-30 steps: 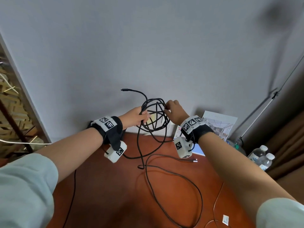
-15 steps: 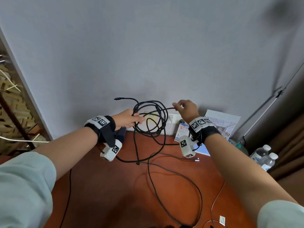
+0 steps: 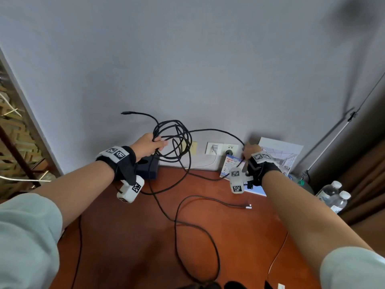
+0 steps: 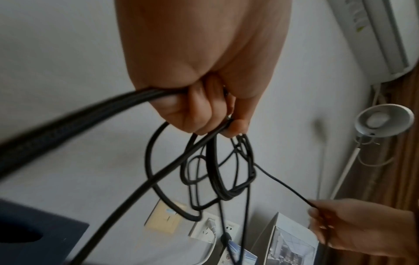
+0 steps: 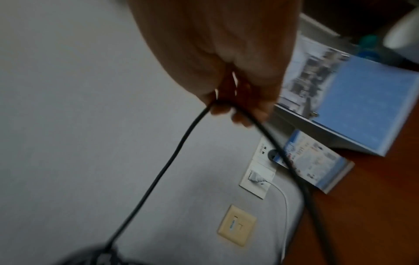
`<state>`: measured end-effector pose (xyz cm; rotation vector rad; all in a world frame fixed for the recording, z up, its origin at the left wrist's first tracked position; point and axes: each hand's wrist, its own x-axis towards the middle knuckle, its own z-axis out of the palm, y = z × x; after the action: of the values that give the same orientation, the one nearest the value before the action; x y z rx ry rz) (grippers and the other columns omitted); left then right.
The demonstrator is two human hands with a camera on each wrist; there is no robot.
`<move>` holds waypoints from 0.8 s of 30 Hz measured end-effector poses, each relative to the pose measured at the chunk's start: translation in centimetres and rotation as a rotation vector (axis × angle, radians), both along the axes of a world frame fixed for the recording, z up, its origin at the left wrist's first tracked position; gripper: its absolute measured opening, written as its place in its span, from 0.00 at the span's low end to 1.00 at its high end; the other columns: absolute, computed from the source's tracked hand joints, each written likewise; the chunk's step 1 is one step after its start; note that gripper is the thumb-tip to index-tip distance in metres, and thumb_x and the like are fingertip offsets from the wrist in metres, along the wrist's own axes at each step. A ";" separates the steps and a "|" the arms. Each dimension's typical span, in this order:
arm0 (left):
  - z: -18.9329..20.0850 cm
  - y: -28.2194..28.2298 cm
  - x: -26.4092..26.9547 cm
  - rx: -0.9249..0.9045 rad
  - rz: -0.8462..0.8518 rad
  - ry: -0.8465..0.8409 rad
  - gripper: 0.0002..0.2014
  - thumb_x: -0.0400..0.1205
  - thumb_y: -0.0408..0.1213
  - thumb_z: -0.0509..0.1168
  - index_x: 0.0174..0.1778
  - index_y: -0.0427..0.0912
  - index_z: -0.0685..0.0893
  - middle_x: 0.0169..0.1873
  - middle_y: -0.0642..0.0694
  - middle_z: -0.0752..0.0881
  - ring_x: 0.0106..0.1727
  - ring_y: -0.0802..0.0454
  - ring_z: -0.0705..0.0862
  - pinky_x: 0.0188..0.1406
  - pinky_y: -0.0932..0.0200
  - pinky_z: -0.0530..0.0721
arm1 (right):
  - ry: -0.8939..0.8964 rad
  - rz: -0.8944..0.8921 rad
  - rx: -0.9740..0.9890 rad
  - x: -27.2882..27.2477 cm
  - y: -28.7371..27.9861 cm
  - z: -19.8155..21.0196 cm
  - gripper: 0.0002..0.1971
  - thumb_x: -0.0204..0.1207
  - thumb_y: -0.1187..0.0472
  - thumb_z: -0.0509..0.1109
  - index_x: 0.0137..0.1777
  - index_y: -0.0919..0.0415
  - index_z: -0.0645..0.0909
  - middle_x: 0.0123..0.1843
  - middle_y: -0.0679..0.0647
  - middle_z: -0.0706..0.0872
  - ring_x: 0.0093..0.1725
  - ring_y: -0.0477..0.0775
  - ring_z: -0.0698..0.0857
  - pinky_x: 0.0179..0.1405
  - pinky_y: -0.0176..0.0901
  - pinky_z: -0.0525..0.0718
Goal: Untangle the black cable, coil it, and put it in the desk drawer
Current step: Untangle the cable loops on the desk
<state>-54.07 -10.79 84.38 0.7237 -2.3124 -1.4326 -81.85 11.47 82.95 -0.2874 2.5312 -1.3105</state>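
Note:
The black cable [image 3: 177, 140] hangs as several loose loops above the desk, bunched in my left hand [image 3: 149, 146], whose fingers curl round the bundle [image 4: 229, 170]. One strand [image 3: 218, 131] runs right from the loops to my right hand [image 3: 249, 150], which pinches it near the wall sockets; in the right wrist view that strand [image 5: 167, 161] passes through the fingertips [image 5: 240, 114]. A free plug end [image 3: 125, 113] sticks up to the left. The rest of the cable trails in a big loop [image 3: 208, 243] over the red-brown desk [image 3: 125, 247]. No drawer is in view.
Against the wall stand wall sockets [image 3: 220, 148] with a white plug, a dark blue box [image 3: 149, 171], a leaflet [image 3: 231, 165] and a picture board [image 3: 279, 155]. Water bottles [image 3: 335, 195] stand right of the desk. A thin cable with a small connector [image 3: 249, 207] lies on the desk.
My right hand has drawn a strand out to the right, away from the loops. My left hand with the bundle has shifted left.

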 end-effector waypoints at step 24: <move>4.2 2.5 0.0 -0.172 -0.192 0.101 0.19 0.84 0.34 0.64 0.32 0.46 0.62 0.27 0.44 0.79 0.20 0.65 0.71 0.22 0.75 0.69 | 0.492 0.617 0.208 7.6 -6.1 3.9 0.18 0.87 0.56 0.54 0.44 0.67 0.80 0.41 0.63 0.84 0.40 0.59 0.79 0.40 0.42 0.72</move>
<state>-54.03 -8.32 88.55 0.3805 -2.4415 -1.2925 -74.26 5.39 86.84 -1.3537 2.5750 -0.7918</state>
